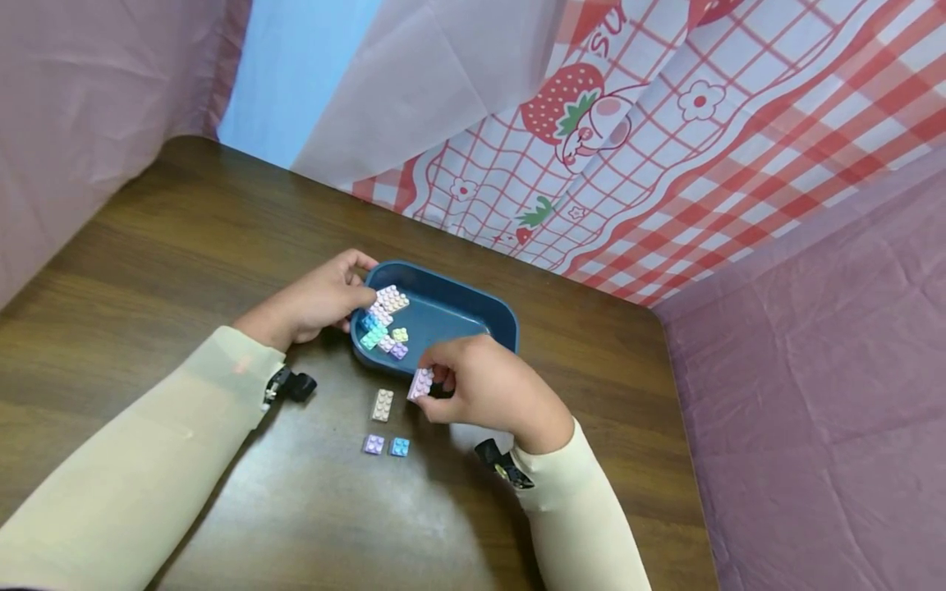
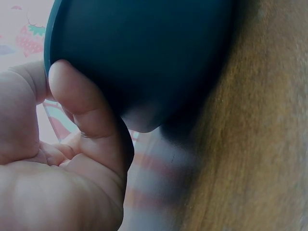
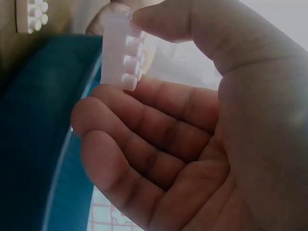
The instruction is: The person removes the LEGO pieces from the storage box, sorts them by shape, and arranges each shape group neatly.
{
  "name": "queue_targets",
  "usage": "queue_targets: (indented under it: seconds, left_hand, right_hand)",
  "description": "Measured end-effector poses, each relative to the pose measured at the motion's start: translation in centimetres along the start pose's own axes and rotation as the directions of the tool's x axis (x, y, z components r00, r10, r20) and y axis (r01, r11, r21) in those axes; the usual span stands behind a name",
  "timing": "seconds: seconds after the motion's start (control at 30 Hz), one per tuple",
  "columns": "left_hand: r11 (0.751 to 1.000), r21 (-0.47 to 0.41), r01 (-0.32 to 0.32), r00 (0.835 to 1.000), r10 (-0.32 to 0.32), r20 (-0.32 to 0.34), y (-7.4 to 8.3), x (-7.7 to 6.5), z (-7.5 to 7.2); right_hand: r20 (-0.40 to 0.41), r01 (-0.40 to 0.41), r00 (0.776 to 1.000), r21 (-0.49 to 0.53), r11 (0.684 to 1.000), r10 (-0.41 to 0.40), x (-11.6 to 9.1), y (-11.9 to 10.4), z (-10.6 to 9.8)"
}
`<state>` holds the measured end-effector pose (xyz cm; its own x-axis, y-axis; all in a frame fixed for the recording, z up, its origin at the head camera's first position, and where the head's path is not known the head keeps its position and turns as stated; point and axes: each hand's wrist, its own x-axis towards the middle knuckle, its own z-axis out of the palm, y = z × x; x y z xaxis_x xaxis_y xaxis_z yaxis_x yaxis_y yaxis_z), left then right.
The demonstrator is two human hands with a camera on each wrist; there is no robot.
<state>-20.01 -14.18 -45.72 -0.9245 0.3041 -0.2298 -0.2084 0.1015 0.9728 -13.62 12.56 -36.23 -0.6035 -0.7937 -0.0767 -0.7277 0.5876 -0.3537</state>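
My right hand (image 1: 484, 386) pinches a pale pink toy building brick (image 1: 421, 383) between thumb and fingers, just off the near side of a dark blue tray (image 1: 473, 300). In the right wrist view the pink brick (image 3: 115, 53) stands on end, its studs facing the palm. My left hand (image 1: 318, 295) grips the tray's left end, thumb over the rim; the left wrist view shows the tray wall (image 2: 144, 48) against the thumb. Several pastel bricks (image 1: 380, 316) lie heaped in the tray's left part. On the table below sit a beige brick (image 1: 382, 405), a purple brick (image 1: 374, 444) and a blue brick (image 1: 400, 446).
The brown wooden table (image 1: 296, 509) carries everything. Behind it hangs a red-and-white strawberry cloth (image 1: 591, 164), with a pinkish curtain (image 1: 798, 369) on the right and another curtain (image 1: 89, 107) on the left. Both wrists wear small black cameras.
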Motion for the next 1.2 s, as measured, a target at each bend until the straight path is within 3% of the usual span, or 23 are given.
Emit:
queue_targets:
  seconds: [0.43, 0.83, 1.2]
  left_hand:
    - [1.0, 0.0, 0.0, 1.0, 0.0, -0.002, 0.2, -0.2, 0.0]
    - [1.0, -0.005, 0.0, 1.0, 0.0, -0.004, 0.1, -0.2, 0.0]
    - [1.0, 0.001, 0.002, 1.0, -0.002, -0.009, 0.0, -0.1, 0.1]
  right_hand:
    - [0.069, 0.002, 0.998, -0.074, 0.997, 0.003, -0.6, -1.0, 1.8]
    - [0.085, -0.095, 0.99, -0.204, 0.974, 0.114, -0.4, -1.9, 3.3]
    - [0.05, -0.105, 0.991, -0.307, 0.946, 0.127, -0.1, -2.2, 4.7]
